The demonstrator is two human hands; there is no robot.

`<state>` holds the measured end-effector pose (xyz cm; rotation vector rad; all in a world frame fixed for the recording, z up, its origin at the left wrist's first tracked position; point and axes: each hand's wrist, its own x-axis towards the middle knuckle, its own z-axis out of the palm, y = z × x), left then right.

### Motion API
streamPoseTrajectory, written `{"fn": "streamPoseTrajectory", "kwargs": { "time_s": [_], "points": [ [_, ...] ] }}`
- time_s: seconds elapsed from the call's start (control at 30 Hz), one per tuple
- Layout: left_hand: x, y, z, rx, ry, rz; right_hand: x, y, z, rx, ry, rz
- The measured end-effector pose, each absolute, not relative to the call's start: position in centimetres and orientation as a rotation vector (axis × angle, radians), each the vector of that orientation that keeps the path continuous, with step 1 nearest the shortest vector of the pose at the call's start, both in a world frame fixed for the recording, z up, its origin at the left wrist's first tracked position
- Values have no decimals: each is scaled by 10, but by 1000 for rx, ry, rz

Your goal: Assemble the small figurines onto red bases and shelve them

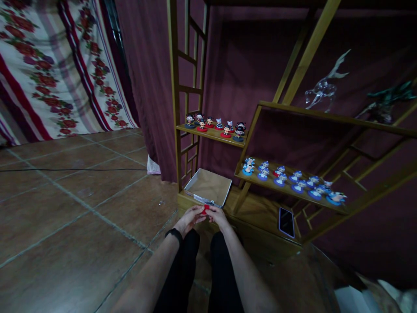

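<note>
Both hands meet low in the middle of the view, just in front of a wooden shelf unit. My left hand [190,217] and my right hand [217,216] are closed together on a small red object [205,209], too small to name. A black band circles my left wrist. Right behind the hands lies an open cardboard box [208,187] on the shelf's base. A row of small red-based figurines [215,124] stands on the upper left shelf. Several blue-based figurines [293,178] line the lower right shelf.
A phone [286,221] lies flat on the shelf base to the right. A clear glass deer [322,89] and a dark green ornament [387,102] stand on the higher shelf. Maroon curtains hang behind, a floral cloth [55,65] at left, with tiled floor and a cable [65,169].
</note>
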<state>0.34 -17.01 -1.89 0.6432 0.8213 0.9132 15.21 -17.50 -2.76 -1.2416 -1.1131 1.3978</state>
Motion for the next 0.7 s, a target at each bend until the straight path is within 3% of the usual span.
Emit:
{"fn": "streamPoseTrajectory", "kwargs": {
  "time_s": [0.7],
  "points": [
    [4, -169, -25, 489, 771, 1049, 157, -176, -25, -969, -723, 1585]
  ]
}}
